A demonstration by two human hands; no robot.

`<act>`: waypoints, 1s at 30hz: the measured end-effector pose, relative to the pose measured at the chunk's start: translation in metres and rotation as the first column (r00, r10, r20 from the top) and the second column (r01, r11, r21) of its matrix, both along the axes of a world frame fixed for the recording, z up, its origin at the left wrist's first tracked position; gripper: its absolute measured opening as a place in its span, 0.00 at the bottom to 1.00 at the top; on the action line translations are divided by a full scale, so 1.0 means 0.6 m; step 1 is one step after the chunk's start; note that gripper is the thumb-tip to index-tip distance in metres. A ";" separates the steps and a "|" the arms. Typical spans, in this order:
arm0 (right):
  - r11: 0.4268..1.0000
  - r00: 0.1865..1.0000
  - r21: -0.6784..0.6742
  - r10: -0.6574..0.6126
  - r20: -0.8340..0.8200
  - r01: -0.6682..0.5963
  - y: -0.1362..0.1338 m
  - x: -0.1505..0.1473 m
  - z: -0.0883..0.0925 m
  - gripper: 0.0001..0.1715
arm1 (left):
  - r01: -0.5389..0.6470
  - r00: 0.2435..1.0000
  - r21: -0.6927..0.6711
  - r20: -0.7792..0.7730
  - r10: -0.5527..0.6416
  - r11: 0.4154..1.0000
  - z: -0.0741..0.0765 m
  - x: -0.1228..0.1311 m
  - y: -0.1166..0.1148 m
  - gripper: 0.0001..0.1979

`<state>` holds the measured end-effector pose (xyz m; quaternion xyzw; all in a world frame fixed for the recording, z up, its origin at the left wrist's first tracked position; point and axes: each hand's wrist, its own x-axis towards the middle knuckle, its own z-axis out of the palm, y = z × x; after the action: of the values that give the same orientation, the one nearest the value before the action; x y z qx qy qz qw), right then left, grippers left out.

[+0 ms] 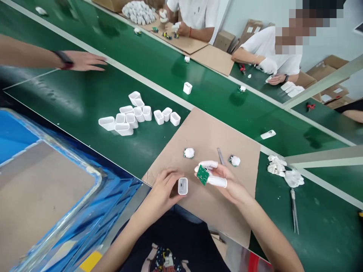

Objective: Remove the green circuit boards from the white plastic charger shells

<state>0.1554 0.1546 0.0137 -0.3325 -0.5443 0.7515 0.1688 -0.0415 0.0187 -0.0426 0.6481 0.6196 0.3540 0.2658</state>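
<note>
In the head view, the left hand (pixel 166 187) was curved around a white cup (pixel 183 186), its thumb at the near edge and its fingertips at the far one. The cup lay at the very ends of the digits, well out from the palm with a gap behind it, its open mouth facing up and a small dark mark showing inside. The grip was closed to about the cup's width.

The right hand (pixel 228 183), with white covers (pixel 217 181) on some fingers, had a green circuit board (pixel 203 175) pinched at its fingertips. The fingers were drawn in close, and the board stood out past them, tilted, toward the cup but apart from it. What lay behind the board was hidden.

Both hands were over a cardboard sheet (pixel 211 130). Beyond them on it lay one white-topped board piece (pixel 189 152), a metal tool (pixel 220 155) just past the right hand, and a second white-topped piece (pixel 234 160) farther right. More white cups (pixel 131 120) stood in a cluster on the green table (pixel 93 109) to the left, while tweezers (pixel 294 211) lay well off to the right.
</note>
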 end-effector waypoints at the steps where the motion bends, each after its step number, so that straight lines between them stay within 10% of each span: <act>1: 1.000 0.999 -0.001 0.013 -0.038 -0.013 -0.010 -0.002 0.005 0.27 | 0.022 1.000 0.011 0.017 -0.022 1.000 0.008 0.001 0.001 0.22; 8: 0.903 0.970 0.403 -0.058 -0.237 0.153 -0.078 0.010 0.063 0.23 | 0.059 0.988 0.243 0.126 -0.092 0.968 0.084 0.023 0.002 0.26; 17: 0.476 0.979 0.871 0.091 -0.181 0.117 -0.107 0.028 0.089 0.35 | 0.076 0.976 0.275 0.176 -0.128 0.959 0.140 0.052 -0.015 0.27; 30: 0.351 0.988 0.930 0.061 -0.139 0.109 -0.118 0.033 0.090 0.38 | 0.050 0.985 0.213 0.149 -0.083 0.976 0.148 0.058 -0.030 0.31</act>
<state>0.1752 0.0840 0.0677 -0.1278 -0.8560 0.3274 0.3791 -0.0067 0.0006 0.0464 0.6630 0.5342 0.4576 0.2561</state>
